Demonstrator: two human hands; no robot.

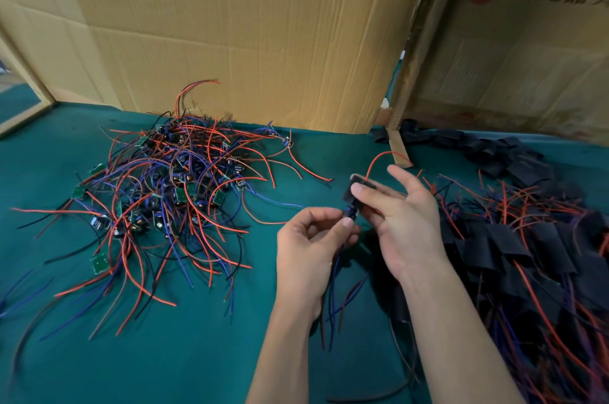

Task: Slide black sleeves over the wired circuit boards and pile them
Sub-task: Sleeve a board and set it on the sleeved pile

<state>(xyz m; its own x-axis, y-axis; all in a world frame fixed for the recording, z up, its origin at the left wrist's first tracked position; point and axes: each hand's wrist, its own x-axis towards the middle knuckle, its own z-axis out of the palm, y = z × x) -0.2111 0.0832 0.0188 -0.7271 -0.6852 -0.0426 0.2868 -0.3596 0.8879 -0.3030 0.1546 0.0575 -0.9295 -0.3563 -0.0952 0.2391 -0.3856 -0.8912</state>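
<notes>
Just right of centre, a black sleeve (357, 191) is pinched by the right hand (407, 222); a wired circuit board (350, 213) at its 6 o'clock mouth is pinched by the left hand (308, 247); components could be snagged on the rim, or the red wire (379, 158) threaded towards 12 o'clock kinked, if pushed askew.

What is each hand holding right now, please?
Left hand: pinches the wired circuit board.
Right hand: holds the black sleeve with thumb and fingers.

Board (350, 213) — mostly behind fingers (346, 222)
</notes>
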